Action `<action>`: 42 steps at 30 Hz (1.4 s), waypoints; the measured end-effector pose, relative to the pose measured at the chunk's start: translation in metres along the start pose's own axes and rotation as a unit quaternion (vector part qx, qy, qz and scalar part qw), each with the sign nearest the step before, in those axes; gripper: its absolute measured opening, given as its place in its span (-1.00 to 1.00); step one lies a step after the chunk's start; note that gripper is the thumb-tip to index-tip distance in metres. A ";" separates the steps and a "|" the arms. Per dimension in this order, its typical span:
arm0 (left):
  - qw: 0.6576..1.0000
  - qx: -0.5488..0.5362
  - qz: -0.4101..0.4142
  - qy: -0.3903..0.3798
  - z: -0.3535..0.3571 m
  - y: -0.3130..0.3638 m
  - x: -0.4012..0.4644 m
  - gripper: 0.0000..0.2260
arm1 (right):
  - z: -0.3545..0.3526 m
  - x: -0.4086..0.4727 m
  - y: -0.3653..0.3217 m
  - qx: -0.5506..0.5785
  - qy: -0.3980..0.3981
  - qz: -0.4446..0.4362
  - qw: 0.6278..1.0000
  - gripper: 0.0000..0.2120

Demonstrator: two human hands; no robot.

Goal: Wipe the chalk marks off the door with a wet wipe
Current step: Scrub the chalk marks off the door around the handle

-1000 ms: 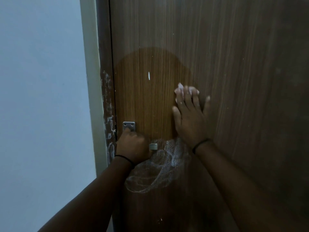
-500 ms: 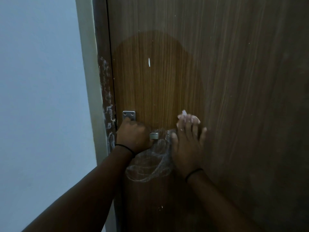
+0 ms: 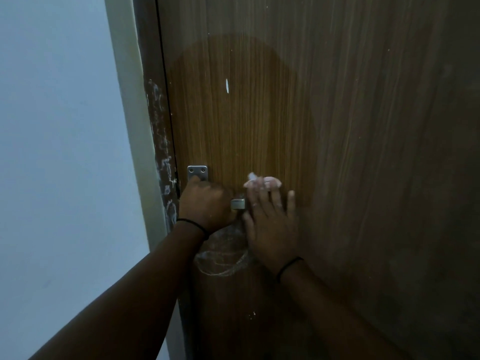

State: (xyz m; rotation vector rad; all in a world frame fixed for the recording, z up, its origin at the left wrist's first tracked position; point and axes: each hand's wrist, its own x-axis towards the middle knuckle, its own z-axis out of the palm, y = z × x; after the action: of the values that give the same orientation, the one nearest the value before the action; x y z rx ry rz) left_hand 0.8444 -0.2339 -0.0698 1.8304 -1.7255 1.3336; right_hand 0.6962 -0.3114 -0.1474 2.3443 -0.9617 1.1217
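Observation:
A brown wood-grain door [image 3: 350, 126] fills most of the view. White chalk marks [image 3: 220, 258] scrawl across it just below the metal handle [image 3: 238, 203]. My left hand [image 3: 205, 203] is closed around that handle. My right hand [image 3: 270, 224] lies flat on the door beside the handle, pressing a pale wet wipe [image 3: 262, 181] whose edge sticks out past my fingertips. A darker damp patch [image 3: 239, 120] spreads over the door above both hands, with a small white fleck [image 3: 227, 85] in it.
The door frame [image 3: 161, 152] at the left carries more white chalk smears. A light blue wall [image 3: 57, 152] stands left of the frame. A metal handle plate [image 3: 198, 172] sits above my left hand.
My right hand slid the wipe down from the upper damp patch to beside the handle, covering part of the chalk marks. My left hand stayed on the handle.

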 end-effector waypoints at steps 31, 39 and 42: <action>0.948 -0.169 -0.267 0.038 0.001 -0.012 -0.023 -0.52 | 0.005 -0.017 -0.021 -0.012 -0.079 -0.094 0.992 -0.43; 0.965 -0.114 -0.234 0.036 -0.004 -0.020 -0.053 -0.54 | -0.008 -0.032 0.008 -0.016 -0.083 0.012 0.996 -0.40; 0.979 -0.101 -0.178 0.013 -0.005 -0.019 -0.059 -0.42 | -0.008 -0.033 0.001 -0.003 -0.088 0.024 0.996 -0.38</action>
State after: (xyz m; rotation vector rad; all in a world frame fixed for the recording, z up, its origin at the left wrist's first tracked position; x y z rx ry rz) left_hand 0.8679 -0.1885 -0.1052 1.8820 -1.3764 0.9969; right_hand 0.6762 -0.2936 -0.1681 2.4591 -1.0871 0.9387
